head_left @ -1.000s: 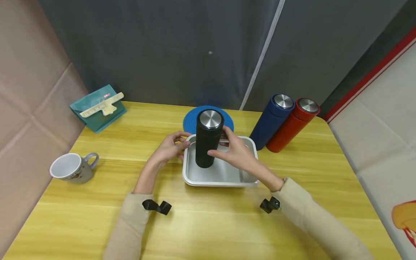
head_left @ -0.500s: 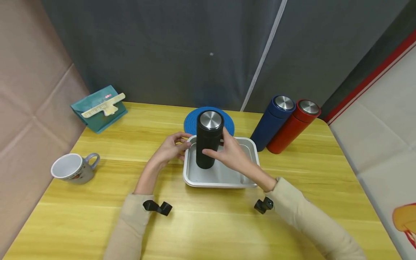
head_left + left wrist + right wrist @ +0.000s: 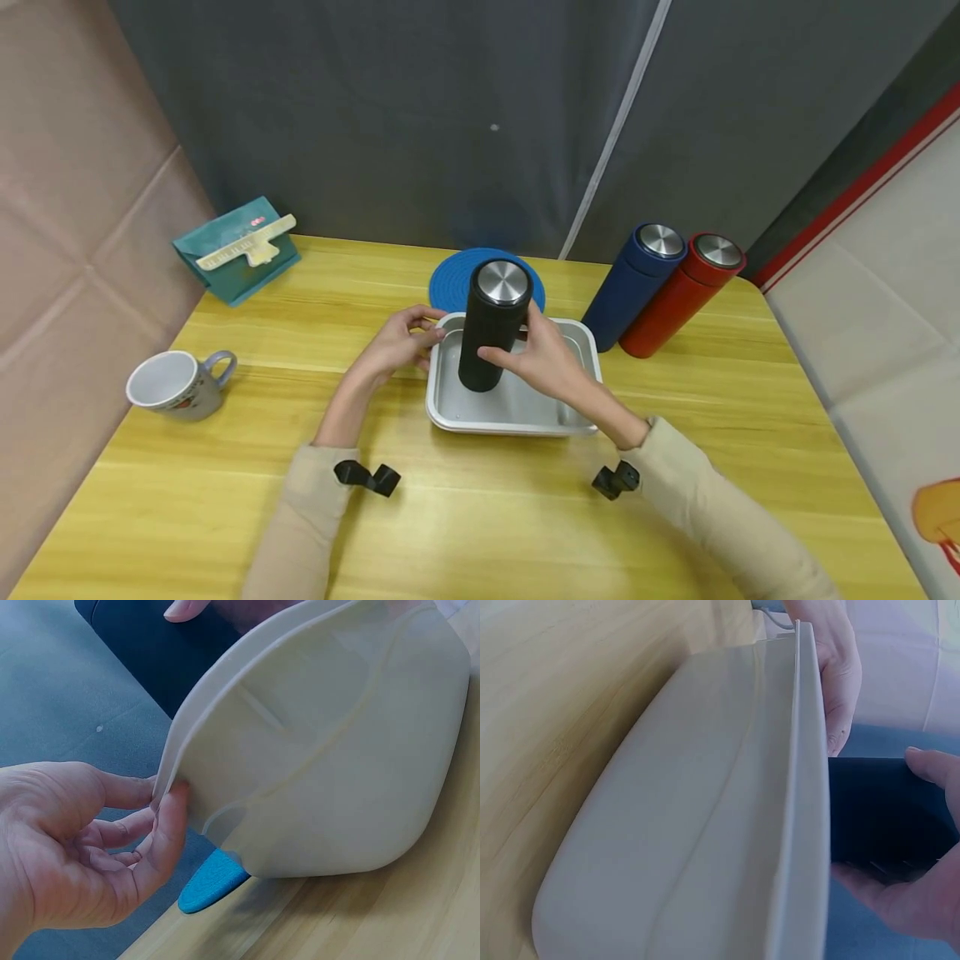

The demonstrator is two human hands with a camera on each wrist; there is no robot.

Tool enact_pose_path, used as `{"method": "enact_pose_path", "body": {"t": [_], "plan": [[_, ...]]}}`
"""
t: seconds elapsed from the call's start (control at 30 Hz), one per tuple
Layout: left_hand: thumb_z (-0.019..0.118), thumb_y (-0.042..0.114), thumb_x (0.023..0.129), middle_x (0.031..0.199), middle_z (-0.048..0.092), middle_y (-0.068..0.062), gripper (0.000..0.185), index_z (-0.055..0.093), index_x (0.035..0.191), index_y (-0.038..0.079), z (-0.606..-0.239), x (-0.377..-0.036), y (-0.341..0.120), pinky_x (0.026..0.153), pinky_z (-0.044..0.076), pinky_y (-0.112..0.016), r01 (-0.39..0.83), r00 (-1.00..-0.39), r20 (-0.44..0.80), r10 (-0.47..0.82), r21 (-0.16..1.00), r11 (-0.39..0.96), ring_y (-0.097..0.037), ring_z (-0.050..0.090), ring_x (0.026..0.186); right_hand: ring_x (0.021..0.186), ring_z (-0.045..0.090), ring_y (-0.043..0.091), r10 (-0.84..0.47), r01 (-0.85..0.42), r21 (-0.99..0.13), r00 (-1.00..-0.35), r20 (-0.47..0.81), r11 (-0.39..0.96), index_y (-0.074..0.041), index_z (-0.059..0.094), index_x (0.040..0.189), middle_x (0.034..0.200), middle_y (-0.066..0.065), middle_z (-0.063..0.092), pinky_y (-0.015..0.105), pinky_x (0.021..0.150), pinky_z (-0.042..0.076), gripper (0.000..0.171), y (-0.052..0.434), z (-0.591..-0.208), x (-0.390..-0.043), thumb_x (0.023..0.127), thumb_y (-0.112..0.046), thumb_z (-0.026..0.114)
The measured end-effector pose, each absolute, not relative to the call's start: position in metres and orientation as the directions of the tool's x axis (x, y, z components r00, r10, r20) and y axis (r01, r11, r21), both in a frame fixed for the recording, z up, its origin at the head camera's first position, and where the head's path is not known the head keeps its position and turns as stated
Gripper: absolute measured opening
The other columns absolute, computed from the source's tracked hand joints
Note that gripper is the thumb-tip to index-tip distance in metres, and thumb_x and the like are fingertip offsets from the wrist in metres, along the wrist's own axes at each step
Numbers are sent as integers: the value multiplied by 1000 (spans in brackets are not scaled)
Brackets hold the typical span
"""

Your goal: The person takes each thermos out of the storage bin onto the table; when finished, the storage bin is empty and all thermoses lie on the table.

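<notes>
A black thermos [image 3: 489,333] with a steel-topped lid stands in the left part of a rectangular metal tray [image 3: 510,430], its top leaning slightly to the right. My right hand [image 3: 551,360] grips the thermos from the right, thumb across its front and fingers behind. My left hand [image 3: 397,340] is at the tray's back left corner. In the left wrist view, the thumb and fingers of the left hand [image 3: 86,840] pinch the rim of the tray [image 3: 322,765]. The right wrist view shows the dark thermos [image 3: 877,802] beyond the tray's rim, held by the right hand [image 3: 926,896].
A round blue mat [image 3: 450,281] lies behind the tray. To the right, a blue thermos [image 3: 630,287] and a red thermos [image 3: 675,304] stand side by side. A mug [image 3: 180,387] is at the left, below a green pouch [image 3: 236,279] with a cream clip [image 3: 255,244].
The thermos's top has leaned a little to the right, with my right hand still around it. My left hand keeps its place at the tray's corner. The whole head view has shifted slightly.
</notes>
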State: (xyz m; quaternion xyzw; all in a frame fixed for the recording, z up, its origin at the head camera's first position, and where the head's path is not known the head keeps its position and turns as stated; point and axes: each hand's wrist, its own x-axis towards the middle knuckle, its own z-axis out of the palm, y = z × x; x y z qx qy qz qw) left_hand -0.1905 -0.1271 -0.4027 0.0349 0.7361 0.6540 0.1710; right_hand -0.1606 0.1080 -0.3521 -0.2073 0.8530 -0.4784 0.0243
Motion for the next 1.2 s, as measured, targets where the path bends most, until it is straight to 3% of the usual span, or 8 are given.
{"method": "enact_pose_path", "body": {"t": [0.77,1.2], "plan": [[58,8,97,103,51,-18,33,53,129,0,-406,-192,-129,55,57,-30,-178,-937,-213,277,973,146,-21,58,73,106,60,25,-317,-347,-805,-925,209,482,-5,48,130,117,11,63,42,89,54,68,130,-339,-145,75,-20,85],[58,9,97,107,52,-19,32,53,129,6,-407,-193,-128,59,58,-39,-189,-934,-223,280,971,145,-23,60,74,107,60,26,-225,-326,-816,-943,246,477,-6,52,130,122,10,61,45,87,54,65,160,-326,-136,76,-18,84]]}}
